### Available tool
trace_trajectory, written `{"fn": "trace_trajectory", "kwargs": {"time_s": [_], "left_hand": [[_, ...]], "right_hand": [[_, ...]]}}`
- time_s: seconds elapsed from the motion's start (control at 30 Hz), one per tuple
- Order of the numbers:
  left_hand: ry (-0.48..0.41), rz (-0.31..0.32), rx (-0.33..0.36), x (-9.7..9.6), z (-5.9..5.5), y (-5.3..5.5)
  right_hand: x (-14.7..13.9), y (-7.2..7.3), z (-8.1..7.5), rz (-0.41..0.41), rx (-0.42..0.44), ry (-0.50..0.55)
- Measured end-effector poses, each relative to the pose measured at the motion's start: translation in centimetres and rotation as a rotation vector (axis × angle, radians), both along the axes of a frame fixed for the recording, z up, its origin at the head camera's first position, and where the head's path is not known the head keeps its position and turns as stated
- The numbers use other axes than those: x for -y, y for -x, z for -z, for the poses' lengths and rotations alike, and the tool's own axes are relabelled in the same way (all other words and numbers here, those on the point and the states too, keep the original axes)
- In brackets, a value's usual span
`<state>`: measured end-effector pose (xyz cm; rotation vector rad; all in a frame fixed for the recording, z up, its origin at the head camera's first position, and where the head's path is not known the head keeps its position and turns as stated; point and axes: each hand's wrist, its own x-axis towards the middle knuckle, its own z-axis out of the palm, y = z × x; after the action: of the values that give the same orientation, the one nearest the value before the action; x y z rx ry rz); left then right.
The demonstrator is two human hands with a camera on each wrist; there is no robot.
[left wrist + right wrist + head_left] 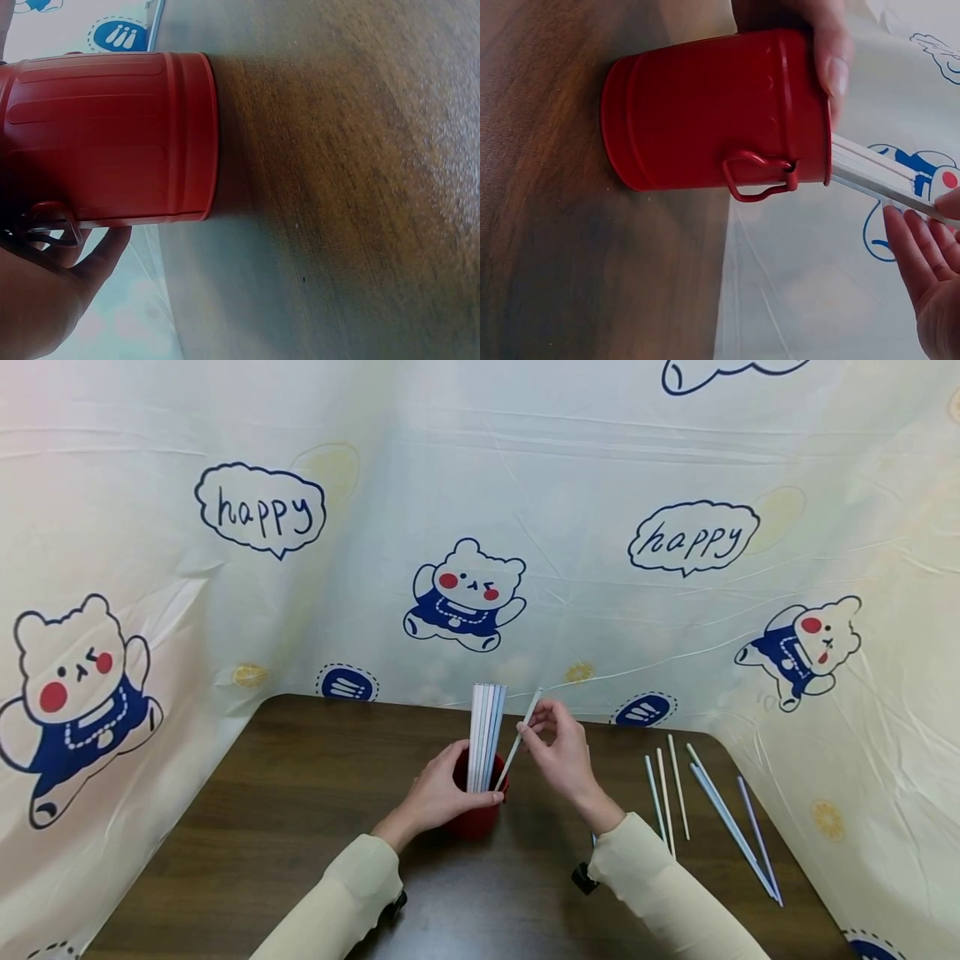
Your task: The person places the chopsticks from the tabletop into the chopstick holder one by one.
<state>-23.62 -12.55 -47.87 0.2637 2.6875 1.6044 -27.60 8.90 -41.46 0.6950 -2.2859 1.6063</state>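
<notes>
A small red metal bucket point(474, 823) with loop handles stands on the table. My left hand point(435, 793) grips it by the rim, thumb across the near side and fingers round the left. A bundle of thin pale straw-like sticks point(486, 735), white and light blue, stands upright inside. My right hand point(561, 750) pinches one more pale stick point(515, 745) between thumb and fingers at the bucket's right. That stick leans, its lower end at the bucket's mouth. In the right wrist view the bucket point(705, 112) shows its side handle point(761, 176), with the right fingers point(915, 247) beyond the rim.
Several loose sticks lie on the table's right side, among them a blue pair point(731, 827), a purple stick point(759, 839) and a cream stick point(678, 789). The dark wooden table point(300, 827) meets a printed curtain point(570, 485) at the back and sides.
</notes>
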Motion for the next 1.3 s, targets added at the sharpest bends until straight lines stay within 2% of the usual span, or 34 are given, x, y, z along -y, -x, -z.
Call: {"fn": "trace_trajectory", "kwargs": {"time_s": [0.17, 0.4, 0.83, 1.07, 1.3], "left_hand": [[-0.006, 0.006, -0.011, 0.0, 0.0, 0.1], [-0.008, 0.009, -0.016, 0.1, 0.3, 0.2], [-0.025, 0.004, 0.002, 0.0, 0.0, 0.0], [-0.011, 0.005, 0.005, 0.0, 0.1, 0.0], [-0.014, 0.003, 0.006, 0.0, 0.0, -0.1]], "right_hand": [[0.1, 0.0, 0.3, 0.003, 0.024, -0.109], [0.0, 0.1, 0.5, -0.004, 0.037, -0.190], [-1.7, 0.8, 0.2, 0.010, 0.049, -0.177], [-3.6, 2.0, 0.3, 0.075, 0.028, -0.240], [-6.3, 3.6, 1.8, 0.156, 0.026, -0.344]]}}
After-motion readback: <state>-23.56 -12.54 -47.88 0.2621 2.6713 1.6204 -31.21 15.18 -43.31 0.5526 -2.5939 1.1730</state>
